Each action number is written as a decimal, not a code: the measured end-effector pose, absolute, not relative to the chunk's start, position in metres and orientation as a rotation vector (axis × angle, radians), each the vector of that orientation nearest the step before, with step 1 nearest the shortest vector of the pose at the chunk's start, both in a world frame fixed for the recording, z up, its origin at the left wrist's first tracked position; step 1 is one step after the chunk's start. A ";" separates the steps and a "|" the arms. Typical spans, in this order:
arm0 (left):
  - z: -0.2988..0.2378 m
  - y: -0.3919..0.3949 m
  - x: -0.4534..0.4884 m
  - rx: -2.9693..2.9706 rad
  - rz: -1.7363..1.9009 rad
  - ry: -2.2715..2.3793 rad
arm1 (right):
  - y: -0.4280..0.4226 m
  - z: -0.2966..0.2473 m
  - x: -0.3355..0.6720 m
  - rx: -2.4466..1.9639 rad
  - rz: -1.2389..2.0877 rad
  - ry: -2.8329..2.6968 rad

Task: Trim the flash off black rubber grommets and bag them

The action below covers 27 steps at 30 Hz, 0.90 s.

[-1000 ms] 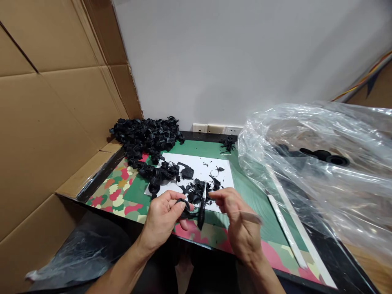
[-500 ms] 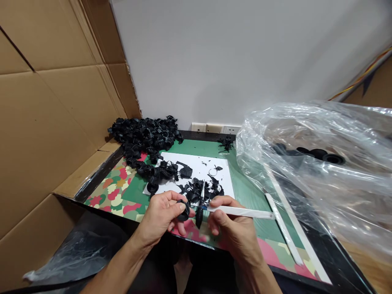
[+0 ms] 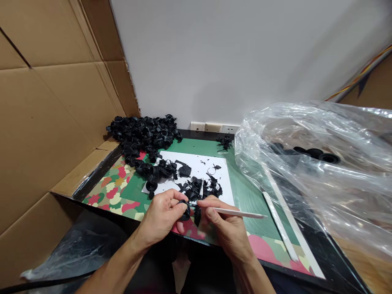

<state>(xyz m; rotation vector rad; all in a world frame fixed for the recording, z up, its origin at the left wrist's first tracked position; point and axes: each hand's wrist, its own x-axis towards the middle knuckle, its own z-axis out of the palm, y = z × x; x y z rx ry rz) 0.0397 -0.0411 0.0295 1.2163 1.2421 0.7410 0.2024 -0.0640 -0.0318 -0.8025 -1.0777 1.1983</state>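
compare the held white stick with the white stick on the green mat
The slender white stick in the right hand is gripped; the long white stick on the green mat lies ungripped. The held stick points sideways; the lying stick slants away. Both are narrow and white.

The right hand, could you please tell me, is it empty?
No, the right hand holds a slim white stick between its thumb and fingers.

The left hand (image 3: 162, 214) holds a black round part (image 3: 184, 213) above the desk (image 3: 333, 261); the right hand (image 3: 228, 226) grips a slim white tool (image 3: 241, 213), near black scraps (image 3: 192, 188) on white paper (image 3: 200, 168).
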 end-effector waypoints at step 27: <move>0.029 -0.034 0.036 1.099 0.691 1.095 | -0.064 -0.023 0.209 -0.740 0.753 -1.570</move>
